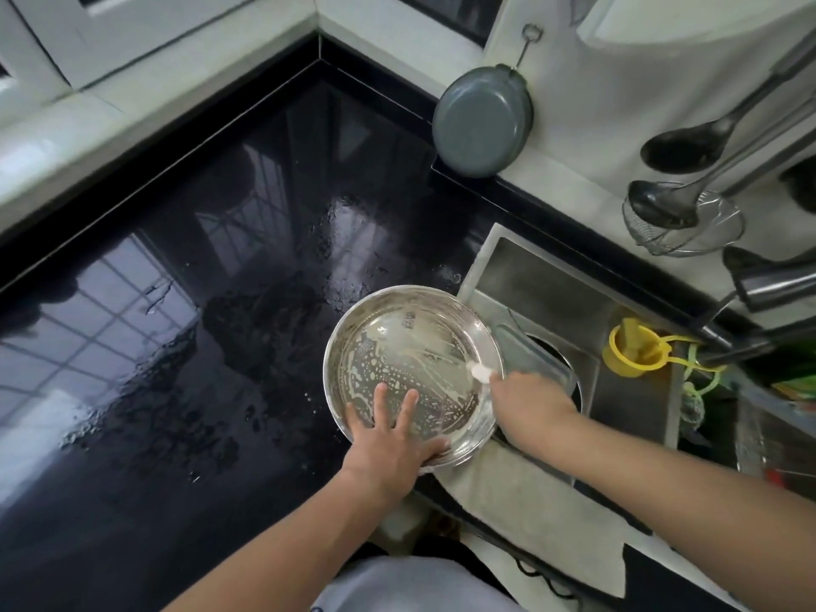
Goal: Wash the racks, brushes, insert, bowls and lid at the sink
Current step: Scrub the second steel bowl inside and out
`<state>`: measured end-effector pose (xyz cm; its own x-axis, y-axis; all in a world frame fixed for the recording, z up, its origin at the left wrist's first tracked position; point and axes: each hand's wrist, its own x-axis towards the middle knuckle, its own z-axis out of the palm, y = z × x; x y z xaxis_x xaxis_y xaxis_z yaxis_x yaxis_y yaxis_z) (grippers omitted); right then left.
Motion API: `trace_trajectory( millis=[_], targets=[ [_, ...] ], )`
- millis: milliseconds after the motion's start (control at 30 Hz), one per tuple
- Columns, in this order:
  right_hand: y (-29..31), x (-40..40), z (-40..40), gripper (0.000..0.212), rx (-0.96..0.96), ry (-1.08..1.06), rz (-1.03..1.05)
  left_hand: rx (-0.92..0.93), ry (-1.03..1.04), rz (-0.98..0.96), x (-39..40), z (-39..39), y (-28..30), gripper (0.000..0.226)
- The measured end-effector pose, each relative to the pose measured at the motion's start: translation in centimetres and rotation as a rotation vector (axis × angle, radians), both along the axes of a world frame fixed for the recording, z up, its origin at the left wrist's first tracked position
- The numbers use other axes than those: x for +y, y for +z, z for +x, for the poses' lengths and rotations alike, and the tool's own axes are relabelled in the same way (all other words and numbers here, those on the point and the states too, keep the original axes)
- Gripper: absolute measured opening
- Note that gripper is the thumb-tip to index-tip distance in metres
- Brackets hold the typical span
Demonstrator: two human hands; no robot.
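Soap foam is seen in streaks and spots over the inside of a round steel bowl [413, 373], which is held tilted at the edge between the black surface [176, 302] and the sink [543, 280]. The left hand [393, 439] is laid on the near rim of the bowl, with its fingers [379, 404] stretched straight and spread onto the inner wall, so the bowl is pressed and steadied, not clenched. The right hand [525, 399] is placed at the right rim of the bowl, and its fingers are curled around a small white scrubber [481, 371], of which only a foamy end can be seen just beyond the fingertips. Under the right hand a pale cloth [530, 492] is spread over the front edge of the sink. Just beyond the fingers of the right hand, inside the sink, a clear rectangular container [530, 351] is lying. Farther right of these fingers a yellow funnel-shaped piece [631, 351] is hung at the sink edge. Well beyond both hands, a grey pan [481, 121], ladles [689, 148] and a wire skimmer [706, 231] are hung on the wall. The surface left of the left fingers is wet.
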<state>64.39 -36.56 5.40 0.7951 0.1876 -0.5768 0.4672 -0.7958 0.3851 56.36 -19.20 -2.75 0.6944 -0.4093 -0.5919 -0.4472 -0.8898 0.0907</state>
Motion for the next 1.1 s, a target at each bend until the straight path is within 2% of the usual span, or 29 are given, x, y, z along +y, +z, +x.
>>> trace_trajectory(
  millis=[67,167,267,367,433,467,567,633,700,767,867,967,1033,1100],
  targets=[
    [0.9,1.0,-3.0,0.043,0.118,-0.117,0.056,-0.007,0.062,-0.011,-0.8,-0.4,-0.1,0.062],
    [1.3,1.9,-5.6,0.046,0.238,-0.177,0.122,0.001,0.114,-0.047,-1.1,-0.9,0.3,0.066],
    [0.8,1.0,-4.3,0.041,0.137,-0.243,0.137,-0.02,0.071,-0.087,1.9,-0.7,0.8,0.077],
    [-0.6,0.1,-3.0,0.04,-0.011,-0.359,0.197,-0.226,-0.017,-0.166,7.3,-0.3,0.6,0.059],
    [-1.7,1.2,-3.9,0.042,-0.022,-0.394,0.281,-0.366,-0.107,-0.19,9.9,-0.3,-0.2,0.04],
    [-2.3,2.3,-4.8,0.045,-0.004,-0.369,0.345,-0.379,-0.124,-0.195,10.6,-0.4,-0.6,0.036],
    [-4.1,4.8,-5.9,0.053,0.076,-0.24,0.537,-0.341,-0.116,-0.194,10.4,-0.5,-1.3,0.047],
    [-4.7,4.6,-3.1,0.048,-0.029,-0.248,0.546,-0.325,-0.096,-0.183,10.0,-0.8,-1.5,0.049],
    [-5.0,3.4,0.5,0.043,-0.194,-0.345,0.489,-0.317,-0.063,-0.173,9.7,-1.1,-1.6,0.05],
    [-5.3,3.4,2.5,0.05,-0.218,-0.39,0.5,-0.342,-0.044,-0.189,9.5,-1.3,-1.8,0.052],
    [-5.2,6.5,0.6,0.063,-0.013,-0.235,0.649,-0.387,-0.049,-0.201,9.5,-1.2,-2.0,0.05],
    [-5.4,7.4,-3.3,0.067,0.156,0.018,0.637,-0.482,-0.09,-0.219,9.8,-1.1,-2.2,0.035],
    [-5.9,5.8,-2.3,0.065,0.047,-0.064,0.625,-0.561,-0.097,-0.25,10.2,-1.5,-2.4,0.028],
    [-6.3,4.6,0.7,0.065,-0.119,-0.241,0.575,-0.609,-0.096,-0.293,10.3,-2.3,-2.5,0.025]
  ],
)
